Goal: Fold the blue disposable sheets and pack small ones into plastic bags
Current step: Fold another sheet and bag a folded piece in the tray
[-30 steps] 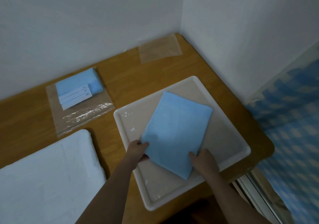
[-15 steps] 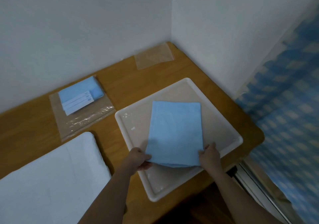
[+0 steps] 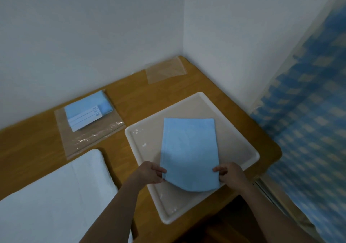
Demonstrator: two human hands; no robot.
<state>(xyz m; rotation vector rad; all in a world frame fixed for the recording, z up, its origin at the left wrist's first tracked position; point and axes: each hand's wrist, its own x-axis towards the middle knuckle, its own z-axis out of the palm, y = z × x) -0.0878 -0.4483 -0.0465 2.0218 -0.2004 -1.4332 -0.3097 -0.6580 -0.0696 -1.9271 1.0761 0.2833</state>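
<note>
White walls meet in a corner behind a wooden table (image 3: pixel 134 96), and on it sits a white tray (image 3: pixel 241 145) where the work is happening. Over the tray lies the blue sheet (image 3: pixel 189 149), already folded into a tall rectangle, its far end flat on the tray floor and its near end lifted and sagging in a soft curve between the two hands. The left hand (image 3: pixel 149 173) pinches the near-left corner, fingers curled over the top and closed on the edge; the right hand (image 3: pixel 231 175) pinches the near-right corner the same way. Judging by that droop, the sheet is light, limp and thin, with no stiffness of its own, so it probably needs holding at both corners just beyond the fingertips, and the layers could slide apart if only the top one is caught. Beyond the left-hand fingers, well apart, a plastic bag (image 3: pixel 93 134) lies flat with a packed blue sheet (image 3: pixel 84 105) on it, labelled with white strips. Farther off, near the corner, lies an empty bag (image 3: pixel 165 72). A white pad (image 3: pixel 52 192) lies beside the left forearm.
</note>
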